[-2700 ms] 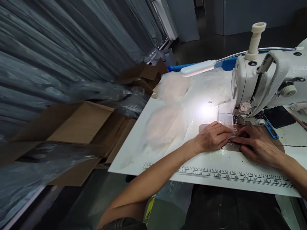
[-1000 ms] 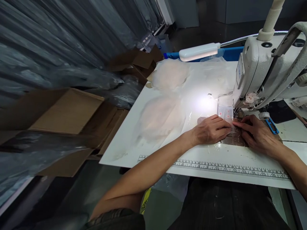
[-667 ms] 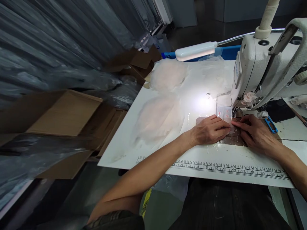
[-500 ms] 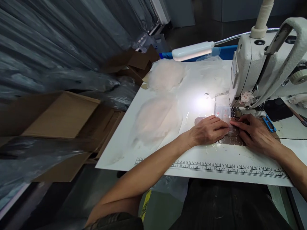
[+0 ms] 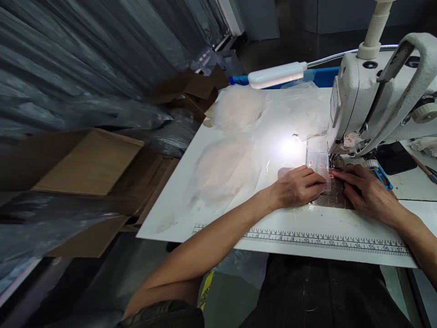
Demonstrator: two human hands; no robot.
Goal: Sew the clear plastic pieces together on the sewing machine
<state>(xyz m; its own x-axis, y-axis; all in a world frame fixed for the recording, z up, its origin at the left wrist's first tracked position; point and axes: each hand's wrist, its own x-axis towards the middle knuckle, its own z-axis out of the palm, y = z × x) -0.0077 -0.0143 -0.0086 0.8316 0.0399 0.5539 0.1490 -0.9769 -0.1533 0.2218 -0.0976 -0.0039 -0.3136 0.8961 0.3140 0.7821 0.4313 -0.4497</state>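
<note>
A thin translucent piece of fabric (image 5: 320,160) with small red marks lies under the needle area of a white sewing machine (image 5: 348,100). My left hand (image 5: 299,186) rests on its left side, fingers close together and bent down on it. On the other side, my right hand (image 5: 368,189) has its index finger stretched toward the fabric's edge near the presser foot, thumb tucked below. Both sets of fingertips press on the fabric, just in front of the needle. Under the hands is a brownish shiny plate (image 5: 334,198). The fingertips' exact grip is partly hidden.
Two pale pink sheer bundles (image 5: 225,166) lie on the white table (image 5: 170,218), which has a printed ruler (image 5: 307,240) along its front. A lamp (image 5: 277,75) shines from behind. A dark phone (image 5: 392,157) and blue thread snips (image 5: 383,176) lie right. Cardboard boxes (image 5: 88,164) stand left.
My right hand has shifted slightly to the right, its fingertips now farther from the left hand's. A red mark on the fabric shows between the hands. The view has moved slightly.
</note>
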